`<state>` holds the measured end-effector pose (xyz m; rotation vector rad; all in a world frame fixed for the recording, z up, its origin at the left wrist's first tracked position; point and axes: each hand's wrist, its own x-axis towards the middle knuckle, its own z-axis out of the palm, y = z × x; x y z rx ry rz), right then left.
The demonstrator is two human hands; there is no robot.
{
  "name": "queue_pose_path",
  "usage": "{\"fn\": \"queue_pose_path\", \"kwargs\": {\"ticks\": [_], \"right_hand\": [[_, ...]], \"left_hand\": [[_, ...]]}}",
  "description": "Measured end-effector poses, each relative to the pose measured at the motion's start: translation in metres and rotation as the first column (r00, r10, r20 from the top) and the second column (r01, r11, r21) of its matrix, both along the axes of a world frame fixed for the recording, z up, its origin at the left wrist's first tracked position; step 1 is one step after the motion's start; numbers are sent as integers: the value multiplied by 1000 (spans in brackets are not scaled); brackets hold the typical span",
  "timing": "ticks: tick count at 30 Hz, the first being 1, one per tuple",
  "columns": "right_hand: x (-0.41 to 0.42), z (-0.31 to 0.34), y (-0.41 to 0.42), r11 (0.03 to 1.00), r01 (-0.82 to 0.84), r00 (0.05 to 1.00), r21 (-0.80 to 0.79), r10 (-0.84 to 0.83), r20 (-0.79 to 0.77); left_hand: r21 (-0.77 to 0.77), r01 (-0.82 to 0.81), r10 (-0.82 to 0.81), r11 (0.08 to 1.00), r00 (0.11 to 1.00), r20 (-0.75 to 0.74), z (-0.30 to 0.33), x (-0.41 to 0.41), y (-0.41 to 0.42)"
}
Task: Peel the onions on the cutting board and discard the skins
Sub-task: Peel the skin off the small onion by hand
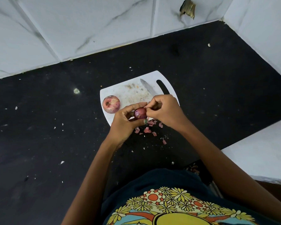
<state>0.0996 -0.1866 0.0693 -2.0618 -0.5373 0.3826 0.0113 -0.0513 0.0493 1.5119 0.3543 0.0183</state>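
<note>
A small red onion is held just above the near edge of a white cutting board. The left hand curls around it, and the right hand pinches a strip of skin at its top. A second onion, apparently still in its skin, rests at the board's left edge. A knife lies across the far part of the board, near its handle slot. Pink skin scraps lie scattered on the black countertop just off the board's near edge. Peeling seems midway; next, the pinched skin needs pulling free, then the scraps gathering. No writing is readable.
</note>
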Motion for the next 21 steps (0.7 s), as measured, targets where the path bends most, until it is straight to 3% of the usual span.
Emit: {"fn": "queue_pose_path", "kwargs": {"ticks": [5, 10, 14, 21], "right_hand": [[-3, 3, -1, 999, -53, 993, 12, 54, -106], [-7, 3, 3, 997, -69, 997, -37, 67, -42], [-3, 2, 2, 997, -64, 997, -36, 66, 46], [-4, 4, 0, 992, -116, 991, -41, 113, -73]], "left_hand": [[39, -15, 15, 999, 1000, 13, -1, 0, 1], [74, -5, 5, 997, 1000, 10, -5, 1, 2], [1, 19, -19, 1000, 1000, -25, -9, 0, 3], [-8, -8, 8, 1000, 1000, -20, -12, 1, 3]]}}
